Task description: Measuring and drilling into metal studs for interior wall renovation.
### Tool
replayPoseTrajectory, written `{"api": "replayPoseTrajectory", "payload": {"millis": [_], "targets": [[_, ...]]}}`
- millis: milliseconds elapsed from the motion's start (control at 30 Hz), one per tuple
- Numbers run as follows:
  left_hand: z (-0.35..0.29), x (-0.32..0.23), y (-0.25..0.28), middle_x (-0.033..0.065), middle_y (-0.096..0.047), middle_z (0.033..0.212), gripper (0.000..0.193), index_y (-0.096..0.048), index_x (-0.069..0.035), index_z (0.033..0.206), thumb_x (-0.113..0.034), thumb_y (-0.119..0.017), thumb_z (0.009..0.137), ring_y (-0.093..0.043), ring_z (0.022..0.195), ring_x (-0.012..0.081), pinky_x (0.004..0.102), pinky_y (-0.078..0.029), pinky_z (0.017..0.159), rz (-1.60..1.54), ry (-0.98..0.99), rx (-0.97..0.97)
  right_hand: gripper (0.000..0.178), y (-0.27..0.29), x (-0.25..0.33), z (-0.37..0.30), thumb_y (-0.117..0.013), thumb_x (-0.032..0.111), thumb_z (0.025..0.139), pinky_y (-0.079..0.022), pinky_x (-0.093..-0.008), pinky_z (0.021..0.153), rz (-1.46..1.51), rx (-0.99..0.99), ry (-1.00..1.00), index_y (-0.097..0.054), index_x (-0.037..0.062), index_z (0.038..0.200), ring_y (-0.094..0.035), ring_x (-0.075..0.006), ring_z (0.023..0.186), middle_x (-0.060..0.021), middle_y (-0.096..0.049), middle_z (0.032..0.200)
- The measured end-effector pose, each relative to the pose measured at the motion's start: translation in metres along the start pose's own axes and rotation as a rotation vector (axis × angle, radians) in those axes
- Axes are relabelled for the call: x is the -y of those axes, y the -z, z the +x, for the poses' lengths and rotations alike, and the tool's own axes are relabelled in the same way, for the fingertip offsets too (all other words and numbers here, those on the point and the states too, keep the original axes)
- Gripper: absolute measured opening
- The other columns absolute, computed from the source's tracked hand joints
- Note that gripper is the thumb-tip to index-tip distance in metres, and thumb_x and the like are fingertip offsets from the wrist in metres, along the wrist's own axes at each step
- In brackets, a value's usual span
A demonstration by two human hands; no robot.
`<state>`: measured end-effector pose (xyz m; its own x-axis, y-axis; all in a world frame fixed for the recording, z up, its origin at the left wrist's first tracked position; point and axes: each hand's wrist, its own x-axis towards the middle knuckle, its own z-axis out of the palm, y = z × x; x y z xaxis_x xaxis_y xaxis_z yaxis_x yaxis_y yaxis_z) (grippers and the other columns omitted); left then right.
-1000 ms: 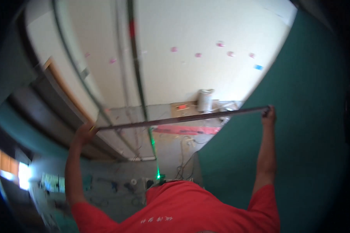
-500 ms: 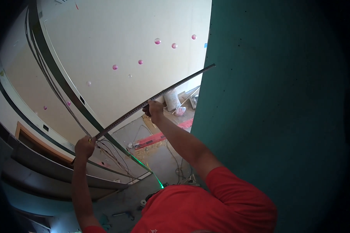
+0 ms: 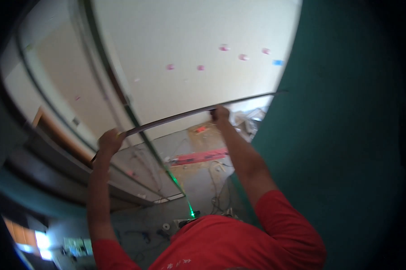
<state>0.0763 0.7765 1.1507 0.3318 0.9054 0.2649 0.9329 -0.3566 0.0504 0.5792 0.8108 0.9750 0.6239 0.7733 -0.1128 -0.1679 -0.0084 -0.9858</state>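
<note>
A long, thin dark metal strip is held up in front of me, sloping gently upward to the right. My left hand is closed around it near its left end, and a small yellow spot shows at the fingers. Farther along, my right hand grips the strip from below, its fingers partly hidden and blurred. The strip crosses in front of an upright metal stud. Its right tip overlaps the edge of a large green board.
Behind stands a pale wall with several pink dots and a blue patch. A red strip, cables and debris lie on the floor. A green laser line glows near my body. Dark curved rails run at left.
My view has turned, so the wall and stud appear farther right. The strip has swung closer to level, with both hands still gripping it.
</note>
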Motion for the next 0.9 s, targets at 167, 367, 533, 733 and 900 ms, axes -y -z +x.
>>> {"api": "replayPoseTrajectory", "payload": {"millis": [167, 367, 533, 733, 900], "targets": [[-0.042, 0.022, 0.000, 0.0187, -0.064, 0.088, 0.049, -0.062, -0.005, 0.085, -0.052, -0.050, 0.086, -0.061, 0.090, 0.0353, 0.0471, -0.050, 0.077, 0.034, 0.133, -0.016, 0.018, -0.040, 0.029, -0.052, -0.056, 0.026, 0.088, -0.045, -0.0297, 0.037, 0.340, 0.051, -0.256, -0.058, 0.0091, 0.090, -0.061, -0.0187, 0.052, -0.0067, -0.065, 0.068], [-0.026, 0.028, -0.017, 0.0170, -0.063, 0.086, 0.047, -0.060, -0.004, 0.085, -0.051, -0.053, 0.086, -0.061, 0.088, 0.0352, 0.0454, -0.050, 0.075, 0.029, 0.106, -0.139, 0.020, -0.014, 0.028, -0.035, -0.053, 0.028, 0.090, -0.042, -0.0283, 0.038, 0.314, 0.143, -0.217, -0.057, 0.0081, 0.090, -0.057, -0.0183, 0.048, -0.0091, -0.064, 0.069], [-0.020, 0.029, -0.027, 0.0156, -0.064, 0.089, 0.048, -0.062, -0.005, 0.087, -0.052, -0.052, 0.085, -0.061, 0.093, 0.0327, 0.0452, -0.050, 0.078, 0.045, 0.145, -0.140, 0.022, -0.015, 0.024, -0.027, -0.053, 0.029, 0.089, -0.043, -0.0279, 0.039, 0.303, 0.138, -0.236, -0.061, 0.0086, 0.085, -0.057, -0.0170, 0.048, -0.0061, -0.064, 0.065], [-0.016, 0.036, -0.037, 0.0138, -0.063, 0.088, 0.045, -0.063, -0.005, 0.085, -0.049, -0.052, 0.086, -0.061, 0.092, 0.0316, 0.0449, -0.050, 0.077, -0.012, 0.113, -0.133, 0.021, -0.013, 0.036, -0.036, -0.051, 0.026, 0.092, -0.049, -0.0238, 0.044, 0.390, 0.204, -0.218, -0.061, 0.0073, 0.088, -0.062, -0.0156, 0.059, -0.0072, -0.066, 0.072], [-0.015, 0.041, -0.049, 0.0135, -0.063, 0.088, 0.042, -0.063, -0.006, 0.086, -0.047, -0.053, 0.086, -0.061, 0.090, 0.0316, 0.0445, -0.050, 0.077, -0.033, 0.106, -0.186, 0.020, -0.017, 0.044, -0.043, -0.052, 0.026, 0.092, -0.049, -0.0246, 0.044, 0.407, 0.219, -0.247, -0.059, 0.0076, 0.089, -0.062, -0.0159, 0.057, -0.0071, -0.066, 0.070]]}}
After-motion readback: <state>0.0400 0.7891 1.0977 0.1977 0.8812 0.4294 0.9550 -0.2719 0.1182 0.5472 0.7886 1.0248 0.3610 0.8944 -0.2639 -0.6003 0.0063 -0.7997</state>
